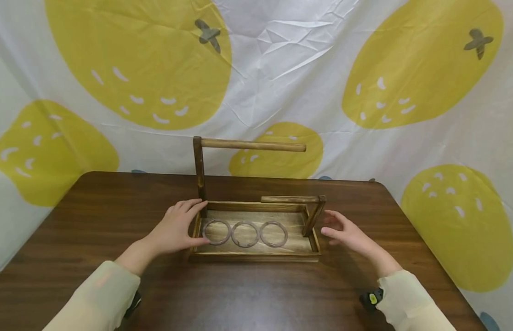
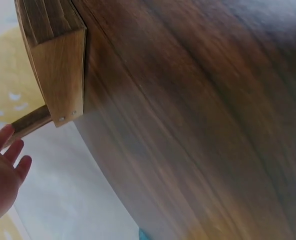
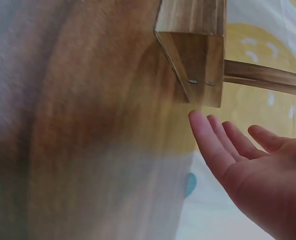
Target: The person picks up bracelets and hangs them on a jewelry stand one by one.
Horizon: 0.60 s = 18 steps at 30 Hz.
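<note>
A shallow wooden tray [image 1: 256, 258] sits on the dark table, with a tall post and bar [image 1: 252, 145] at its left end and a shorter post and bar [image 1: 314, 216] at its right. Three clear rings [image 1: 245, 234] lie in a row inside it. My left hand [image 1: 178, 227] is at the tray's left end, fingers spread, thumb over the rim near the leftmost ring. Just off the right end, my right hand [image 1: 343, 232] has loosely bent fingers and holds nothing. In the right wrist view the right hand's fingertips [image 3: 197, 117] are close below the tray's end [image 3: 203, 65].
The brown wooden table [image 1: 256, 299] extends around the tray, its back edge close behind. Beyond it hangs a white cloth [image 1: 281, 82] printed with yellow lemons. Dark straps with devices [image 1: 371, 299] are worn at the wrists, by the pale sleeves.
</note>
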Motion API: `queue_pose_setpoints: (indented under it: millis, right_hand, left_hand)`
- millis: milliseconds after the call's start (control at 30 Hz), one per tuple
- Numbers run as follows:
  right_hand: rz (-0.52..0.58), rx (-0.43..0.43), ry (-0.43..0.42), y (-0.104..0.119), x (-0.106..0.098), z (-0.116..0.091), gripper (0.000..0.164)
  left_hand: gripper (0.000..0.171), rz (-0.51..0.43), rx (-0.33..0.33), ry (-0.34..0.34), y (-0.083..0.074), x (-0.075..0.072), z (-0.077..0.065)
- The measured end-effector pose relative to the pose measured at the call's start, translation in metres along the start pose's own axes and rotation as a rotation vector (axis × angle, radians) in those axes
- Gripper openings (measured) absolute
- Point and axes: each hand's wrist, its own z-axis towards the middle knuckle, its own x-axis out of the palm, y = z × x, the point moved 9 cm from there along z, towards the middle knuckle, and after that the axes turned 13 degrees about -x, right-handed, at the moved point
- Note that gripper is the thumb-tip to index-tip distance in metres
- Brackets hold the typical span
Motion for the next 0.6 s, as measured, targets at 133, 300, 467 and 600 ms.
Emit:
queue_pose_setpoints:
  millis: [133, 300, 467, 600]
  right_hand:
    - [0.110, 0.009, 0.003, -0.006, 0.006, -0.002, 0.076]
    - [0.203, 0.035, 0.009, -0.013, 0.013, -0.005, 0.076]
    - [0.251, 0.059, 0.016, -0.020, 0.020, -0.008, 0.077]
    - [0.277, 0.072, 0.015, -0.025, 0.023, -0.011, 0.076]
  left_hand:
    - [0.090, -0.041, 0.012, 0.043, -0.005, 0.006, 0.005]
    - [0.088, -0.108, 0.001, 0.118, -0.013, 0.011, 0.012]
    - [0.085, -0.119, -0.013, 0.189, -0.019, 0.019, 0.018]
    - [0.083, -0.114, -0.026, 0.238, -0.022, 0.027, 0.024]
